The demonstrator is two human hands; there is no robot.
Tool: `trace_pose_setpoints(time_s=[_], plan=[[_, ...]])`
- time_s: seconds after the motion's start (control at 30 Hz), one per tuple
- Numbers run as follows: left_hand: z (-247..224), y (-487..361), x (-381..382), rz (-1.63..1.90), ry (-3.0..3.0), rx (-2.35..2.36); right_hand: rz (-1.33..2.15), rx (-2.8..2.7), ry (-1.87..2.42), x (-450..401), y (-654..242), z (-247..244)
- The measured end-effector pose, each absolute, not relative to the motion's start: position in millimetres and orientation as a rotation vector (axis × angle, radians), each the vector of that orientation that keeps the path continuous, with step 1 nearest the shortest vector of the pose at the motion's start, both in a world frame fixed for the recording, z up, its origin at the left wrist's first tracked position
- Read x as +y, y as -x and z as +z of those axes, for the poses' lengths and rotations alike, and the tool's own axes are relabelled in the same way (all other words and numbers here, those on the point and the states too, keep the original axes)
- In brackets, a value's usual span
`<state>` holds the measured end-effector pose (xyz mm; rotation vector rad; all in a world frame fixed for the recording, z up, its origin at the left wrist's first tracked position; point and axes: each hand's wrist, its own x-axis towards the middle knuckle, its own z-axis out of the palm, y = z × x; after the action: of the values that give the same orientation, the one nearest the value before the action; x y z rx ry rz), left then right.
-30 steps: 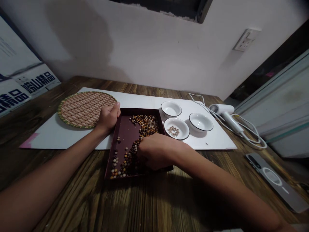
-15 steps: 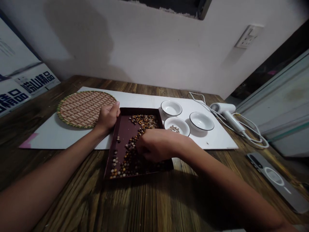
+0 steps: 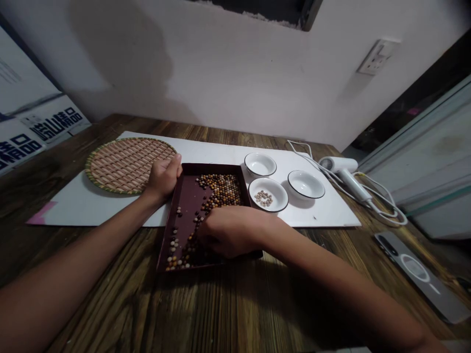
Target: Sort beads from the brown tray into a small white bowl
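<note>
A dark red tray (image 3: 189, 196) holds many small beads (image 3: 224, 189) in brown, yellow and pale tones. My left hand (image 3: 164, 177) is closed on the tray's upper left edge. Over the lower right part of the tray, my right hand (image 3: 230, 230) is curled down among the beads; its fingertips are hidden, and so is anything they hold. To the right of the tray stands a white dark-rimmed bowl (image 3: 275, 191) with several pale beads inside. Two more white bowls, one behind it (image 3: 260, 164) and one to its right (image 3: 306, 185), show no beads.
A round woven mat (image 3: 125, 164) lies at the left on a white board (image 3: 99, 211). At the right are a white hair dryer (image 3: 349, 179) with its cord and a grey phone (image 3: 419, 274) on the wooden table (image 3: 198, 314). A wall rises behind.
My right hand has moved a little toward the lower left within the tray, uncovering more beads and more of the bowl with pale beads. My left hand keeps its hold.
</note>
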<state>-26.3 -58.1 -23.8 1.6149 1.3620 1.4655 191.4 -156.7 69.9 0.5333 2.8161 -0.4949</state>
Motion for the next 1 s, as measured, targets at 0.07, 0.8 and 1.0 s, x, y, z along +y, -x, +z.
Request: trace_pose_setpoints(time_s=[0.07, 0.8, 1.0], plan=[[-24, 26, -59, 1.463, -1.604, 1.352, -0.449, 2.805, -0.537, -158, -190, 69], [-28, 28, -56, 1.489, -1.593, 1.354, -0.221, 2.995, -1.062, -137, -238, 111], [-25, 27, -57, 1.484, -1.611, 1.375, -0.130, 2.903, -1.486, -114, -298, 135]])
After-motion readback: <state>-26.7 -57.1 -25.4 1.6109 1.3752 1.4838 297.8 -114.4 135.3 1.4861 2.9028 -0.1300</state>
